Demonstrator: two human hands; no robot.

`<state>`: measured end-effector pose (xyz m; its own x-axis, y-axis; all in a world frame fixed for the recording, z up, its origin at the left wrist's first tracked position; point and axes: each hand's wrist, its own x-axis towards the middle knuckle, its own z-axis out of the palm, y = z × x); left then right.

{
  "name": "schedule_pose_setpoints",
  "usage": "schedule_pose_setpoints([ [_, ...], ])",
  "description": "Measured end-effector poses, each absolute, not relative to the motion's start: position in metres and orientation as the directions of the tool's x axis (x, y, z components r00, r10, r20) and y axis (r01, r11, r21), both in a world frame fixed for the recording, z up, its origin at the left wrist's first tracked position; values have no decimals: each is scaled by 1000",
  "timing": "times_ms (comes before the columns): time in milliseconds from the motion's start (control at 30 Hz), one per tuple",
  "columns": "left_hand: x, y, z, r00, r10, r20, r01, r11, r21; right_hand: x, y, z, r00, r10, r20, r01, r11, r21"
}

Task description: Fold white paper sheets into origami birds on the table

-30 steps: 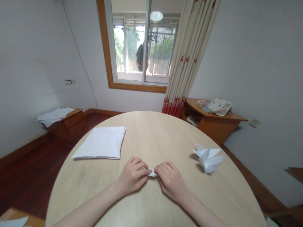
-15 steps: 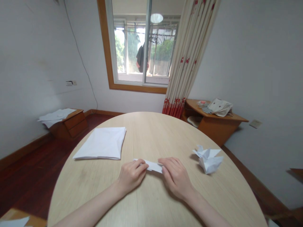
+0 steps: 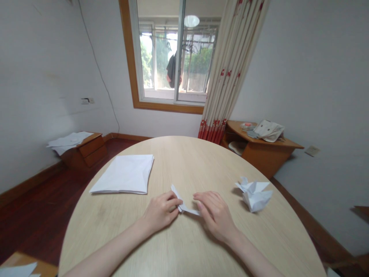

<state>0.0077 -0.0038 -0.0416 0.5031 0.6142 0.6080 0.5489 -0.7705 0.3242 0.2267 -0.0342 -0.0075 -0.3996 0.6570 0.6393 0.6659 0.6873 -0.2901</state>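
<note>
A narrow piece of folded white paper (image 3: 190,210) is held above the middle of the near tabletop, bent so one end points up and away. My left hand (image 3: 163,208) pinches it near the bend, fingers closed. My right hand (image 3: 215,215) has its thumb and fingers closed around the paper's right end, which is partly hidden behind them. To the right sits a folded white paper figure (image 3: 254,195) with pointed flaps. At the left lies a flat stack of white paper sheets (image 3: 122,175).
All of this rests on a round pale wooden table (image 3: 184,154). Beyond it stand a small wooden cabinet (image 3: 92,149) with papers on top and a corner shelf (image 3: 265,154) carrying a cloth bag (image 3: 269,130). A curtain (image 3: 223,73) hangs by the window.
The strip, nearly straight before, is now bent at my left fingers, its left end sticking up and away. The right part has tipped slightly lower. Both hands stay in nearly the same place.
</note>
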Motion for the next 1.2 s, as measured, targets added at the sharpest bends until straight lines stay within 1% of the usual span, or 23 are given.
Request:
schedule_pose_setpoints([
  [133, 3, -1, -39, 549, 595, 587, 597, -770, 223, 227, -34, -7, -408, 653, 638, 669, 690, -278],
  [267, 0, 1, -38, 564, 614, 552, 634, -751, 186, 227, -34, -7, -430, 640, 637, 661, 704, -260],
  [367, -1, 2, -40, 573, 601, 556, 651, -747, 137, 227, -34, -8, -435, 644, 629, 655, 706, -271],
  [467, 0, 1, -43, 576, 603, 553, 654, -745, 131, 226, -34, -7, -442, 645, 623, 637, 715, -289],
  [567, 1, 0, -40, 577, 624, 527, 659, -737, 152, 226, -34, -5, -466, 647, 604, 591, 735, -331],
  [667, -2, -1, -31, 606, 651, 457, 655, -734, 178, 225, -35, -3, -510, 657, 554, 514, 750, -417],
  [767, -7, 1, -22, 683, 631, 367, 587, -774, 238, 225, -36, -3, -551, 657, 514, 433, 752, -497],
  [867, -11, 4, -18, 715, 619, 326, 548, -785, 289, 225, -35, -6, -574, 657, 489, 396, 745, -536],
  [1033, -11, 5, -16, 743, 599, 297, 496, -792, 356, 224, -32, -10, -591, 686, 424, 445, 716, -538],
  [1200, -11, 3, -16, 711, 636, 299, 492, -754, 434, 224, -30, -12, -619, 704, 348, 545, 704, -456],
])
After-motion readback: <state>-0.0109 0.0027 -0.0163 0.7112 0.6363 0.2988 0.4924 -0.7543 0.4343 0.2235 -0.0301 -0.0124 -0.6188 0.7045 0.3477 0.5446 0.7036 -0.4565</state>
